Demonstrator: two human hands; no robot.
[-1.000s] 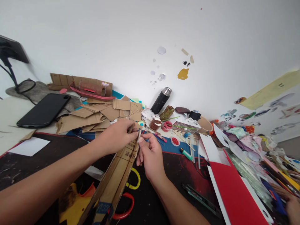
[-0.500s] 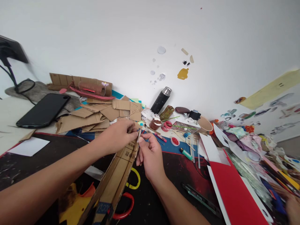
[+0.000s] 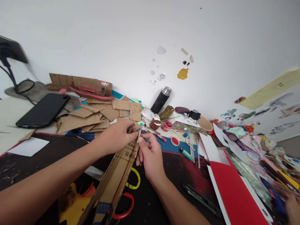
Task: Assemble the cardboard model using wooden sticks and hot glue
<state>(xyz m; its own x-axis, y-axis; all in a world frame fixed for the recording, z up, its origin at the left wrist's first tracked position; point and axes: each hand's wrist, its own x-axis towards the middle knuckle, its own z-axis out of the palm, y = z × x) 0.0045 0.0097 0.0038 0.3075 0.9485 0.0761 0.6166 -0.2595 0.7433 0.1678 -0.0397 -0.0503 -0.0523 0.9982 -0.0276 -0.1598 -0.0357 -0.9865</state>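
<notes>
A long folded piece of brown cardboard [image 3: 116,175], printed with dark characters, slants from the bottom edge up to my hands. My left hand [image 3: 119,136] is closed on its far end from the left, fingers curled over the top. From the right, my right hand [image 3: 151,153] pinches its far right edge between thumb and forefinger. A small whitish strip [image 3: 139,135] shows at that edge between my fingertips; whether it is part of the cardboard I cannot tell. Scissors with one yellow handle [image 3: 134,178] and one red handle [image 3: 124,206] lie partly hidden beneath.
Cardboard scraps [image 3: 93,114] and a phone [image 3: 43,110] lie to the left. Behind my hands stand a black thermos [image 3: 161,100] and open paint jars [image 3: 155,123]. A box cutter [image 3: 200,198] and red card [image 3: 234,193] are right. Another person's hand [image 3: 292,200] shows at the right edge.
Both hands and the cardboard stay almost still. The other person's hand at the right edge has shifted slightly.
</notes>
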